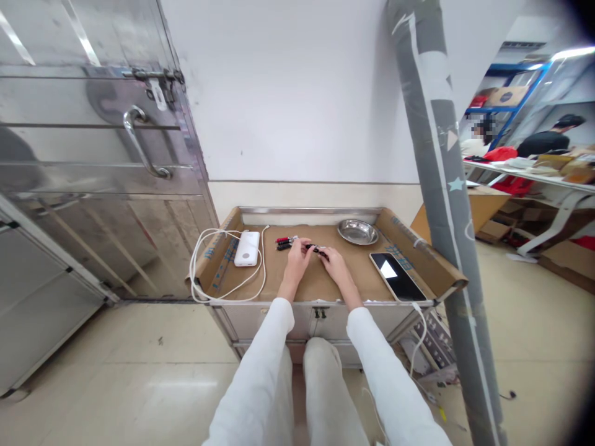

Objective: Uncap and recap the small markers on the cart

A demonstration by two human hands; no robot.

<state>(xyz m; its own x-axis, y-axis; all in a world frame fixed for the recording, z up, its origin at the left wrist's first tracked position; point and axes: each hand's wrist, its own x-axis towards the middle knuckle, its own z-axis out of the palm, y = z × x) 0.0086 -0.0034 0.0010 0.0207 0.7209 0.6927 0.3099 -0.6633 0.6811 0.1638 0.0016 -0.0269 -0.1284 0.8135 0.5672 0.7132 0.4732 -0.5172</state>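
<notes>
Both of my hands meet over the brown cardboard-covered cabinet top [279, 286]. A slim black pen-like object [317, 249] lies between them. My left hand [299, 253] is closed on its left end, fingers pinched together. On its right end, my right hand [333, 260] grips with thumb and fingertips. Just left of my left hand lie a few slim red and black pen-like pieces [283, 243] with shiny ends, partly hidden by that hand. Their finer details are too small to make out.
A white power bank [246, 249] with a looped white cable sits on the left. A round metal dish [357, 231] stands at the back right, a phone [398, 276] in front of it. A wrapped grey pipe [434, 155] leans at the right; people sit beyond.
</notes>
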